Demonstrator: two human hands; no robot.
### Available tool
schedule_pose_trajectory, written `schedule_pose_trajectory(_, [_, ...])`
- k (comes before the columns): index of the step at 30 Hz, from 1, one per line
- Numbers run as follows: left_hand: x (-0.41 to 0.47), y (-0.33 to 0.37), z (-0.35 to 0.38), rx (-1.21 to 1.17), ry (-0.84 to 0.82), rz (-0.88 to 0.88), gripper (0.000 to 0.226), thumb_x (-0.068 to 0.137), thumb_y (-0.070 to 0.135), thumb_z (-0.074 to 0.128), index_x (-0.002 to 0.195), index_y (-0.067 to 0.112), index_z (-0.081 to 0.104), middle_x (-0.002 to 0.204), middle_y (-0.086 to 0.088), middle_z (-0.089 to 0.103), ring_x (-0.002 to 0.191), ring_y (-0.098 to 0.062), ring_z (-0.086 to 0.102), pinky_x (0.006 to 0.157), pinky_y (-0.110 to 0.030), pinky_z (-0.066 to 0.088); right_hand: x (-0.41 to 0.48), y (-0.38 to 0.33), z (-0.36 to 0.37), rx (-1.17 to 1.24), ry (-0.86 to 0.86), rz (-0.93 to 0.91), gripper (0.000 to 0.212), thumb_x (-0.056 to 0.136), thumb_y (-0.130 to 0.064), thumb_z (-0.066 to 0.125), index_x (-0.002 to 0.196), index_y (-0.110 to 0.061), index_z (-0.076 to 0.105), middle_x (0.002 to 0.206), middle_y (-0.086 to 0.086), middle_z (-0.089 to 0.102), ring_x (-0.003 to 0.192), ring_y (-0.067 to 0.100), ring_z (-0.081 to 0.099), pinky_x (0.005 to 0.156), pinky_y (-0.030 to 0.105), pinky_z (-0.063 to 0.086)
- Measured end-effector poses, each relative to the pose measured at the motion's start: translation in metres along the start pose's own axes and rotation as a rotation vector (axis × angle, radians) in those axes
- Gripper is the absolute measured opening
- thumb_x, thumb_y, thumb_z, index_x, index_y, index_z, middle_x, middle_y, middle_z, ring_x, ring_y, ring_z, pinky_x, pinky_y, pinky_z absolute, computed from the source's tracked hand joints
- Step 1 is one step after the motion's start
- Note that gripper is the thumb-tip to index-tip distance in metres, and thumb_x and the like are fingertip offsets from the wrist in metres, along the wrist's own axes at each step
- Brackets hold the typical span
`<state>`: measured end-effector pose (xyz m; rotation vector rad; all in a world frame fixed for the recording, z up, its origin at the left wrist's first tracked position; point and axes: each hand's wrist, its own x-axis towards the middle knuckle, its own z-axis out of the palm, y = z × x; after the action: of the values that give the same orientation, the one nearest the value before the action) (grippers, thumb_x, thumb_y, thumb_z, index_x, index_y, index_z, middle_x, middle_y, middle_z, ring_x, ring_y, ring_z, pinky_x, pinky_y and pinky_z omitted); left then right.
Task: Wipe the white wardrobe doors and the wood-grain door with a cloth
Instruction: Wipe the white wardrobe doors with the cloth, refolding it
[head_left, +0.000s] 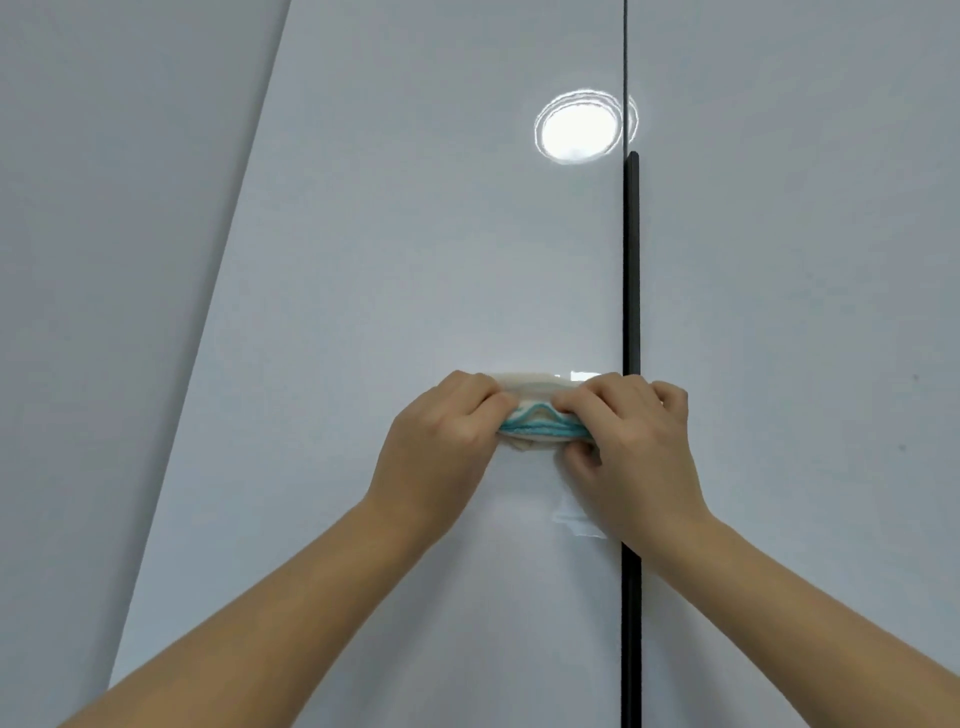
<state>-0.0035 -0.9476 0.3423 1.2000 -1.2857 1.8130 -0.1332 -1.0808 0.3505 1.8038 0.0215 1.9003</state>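
Observation:
A folded white cloth with a teal edge (535, 427) is held between both hands in front of a glossy white wardrobe door (415, 260). My left hand (441, 434) grips the cloth's left end with curled fingers. My right hand (628, 436) pinches its right end, thumb underneath. Most of the cloth is hidden by the fingers. A second white wardrobe door (805, 312) lies to the right. No wood-grain door is in view.
A long black vertical handle strip (632, 312) runs along the gap between the two doors, just behind my right hand. A round lamp reflection (578, 130) glares on the left door above. A plain grey-white side panel (104, 260) fills the left.

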Motion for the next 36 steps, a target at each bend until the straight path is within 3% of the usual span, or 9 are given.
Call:
schedule_pose_trajectory(9, [-0.052,0.009,-0.021,-0.288,-0.165,-0.133,0.023,0.084,0.013,0.068,0.106,0.017,0.065,0.104,0.004,0.067,0.094,-0.014,0.061,0.077,-0.03,0.052,-0.038,-0.011,-0.023,-0.06,-0.169,-0.136,0.046,0.071,-0.012,0.046,0.109,-0.028,0.067,0.085,0.0,0.057,0.074,0.025,0.054,0.073,0.037,0.033])
schedule_pose_trajectory(13, [-0.045,0.012,-0.03,-0.466,-0.186,-0.399,0.032,0.083,0.016,0.074,0.097,0.033,0.05,0.102,0.016,0.067,0.092,-0.002,0.064,0.082,-0.03,0.053,-0.032,-0.014,-0.021,-0.063,-0.227,-0.255,0.035,0.073,-0.02,0.049,0.102,-0.015,0.069,0.084,0.005,0.058,0.069,0.028,0.051,0.061,0.036,0.038])
schedule_pose_trajectory(17, [-0.05,0.01,-0.044,-0.485,-0.283,-0.358,0.038,0.085,0.011,0.068,0.109,0.034,0.05,0.113,0.021,0.064,0.104,0.002,0.061,0.089,-0.022,0.049,-0.024,-0.011,-0.016,0.036,-0.252,-0.322,0.033,0.072,-0.005,0.065,0.104,-0.009,0.068,0.089,0.007,0.061,0.069,0.028,0.052,0.057,0.031,0.043])
schedule_pose_trajectory(20, [-0.063,-0.006,-0.057,-0.324,-0.314,-0.266,0.039,0.086,0.023,0.054,0.125,0.023,0.054,0.13,0.015,0.059,0.116,-0.005,0.056,0.097,-0.023,0.046,-0.02,-0.014,-0.016,0.023,-0.281,-0.286,0.048,0.066,-0.002,0.071,0.111,-0.017,0.068,0.087,0.004,0.058,0.068,0.026,0.052,0.058,0.024,0.03])
schedule_pose_trajectory(24, [-0.073,-0.049,-0.071,-0.025,-0.226,-0.332,0.038,0.085,0.007,0.058,0.123,0.01,0.057,0.141,-0.003,0.05,0.131,-0.019,0.044,0.103,-0.033,0.039,-0.026,-0.023,-0.012,0.081,-0.301,-0.184,0.046,0.065,-0.004,0.068,0.109,-0.018,0.068,0.088,0.002,0.057,0.07,0.026,0.052,0.053,0.026,0.041])
schedule_pose_trajectory(28, [-0.068,-0.093,-0.089,0.242,-0.256,-0.389,0.046,0.08,-0.003,0.059,0.125,-0.004,0.054,0.14,-0.021,0.046,0.131,-0.038,0.039,0.109,-0.052,0.031,-0.062,-0.03,-0.014,0.102,-0.358,-0.327,0.041,0.074,-0.011,0.052,0.111,-0.018,0.067,0.089,0.002,0.058,0.07,0.024,0.05,0.053,0.031,0.046])
schedule_pose_trajectory(31, [-0.063,-0.132,-0.102,0.559,-0.357,-0.311,0.053,0.08,-0.006,0.054,0.131,-0.014,0.044,0.143,-0.033,0.036,0.135,-0.047,0.03,0.117,-0.051,0.007,-0.073,-0.03,-0.015,0.069,-0.344,-0.419,0.039,0.079,-0.003,0.055,0.115,-0.016,0.06,0.088,0.005,0.059,0.066,0.024,0.047,0.055,0.035,0.045])
schedule_pose_trajectory(34, [-0.061,-0.155,-0.114,0.813,-0.475,-0.212,0.055,0.085,-0.003,0.038,0.137,-0.019,0.032,0.146,-0.038,0.027,0.139,-0.049,0.023,0.115,-0.043,-0.013,-0.049,-0.028,-0.011,0.028,-0.262,-0.365,0.038,0.077,0.0,0.064,0.112,-0.016,0.064,0.085,0.009,0.059,0.064,0.028,0.049,0.054,0.036,0.044])
schedule_pose_trajectory(36, [-0.061,-0.156,-0.122,0.991,-0.593,-0.152,0.061,0.087,0.005,0.01,0.143,-0.017,0.018,0.152,-0.036,0.016,0.143,-0.046,0.013,0.114,-0.047,-0.015,-0.017,-0.027,-0.004,0.0,-0.198,-0.24,0.037,0.075,-0.004,0.062,0.11,-0.014,0.07,0.085,0.011,0.058,0.066,0.03,0.051,0.053,0.035,0.045])
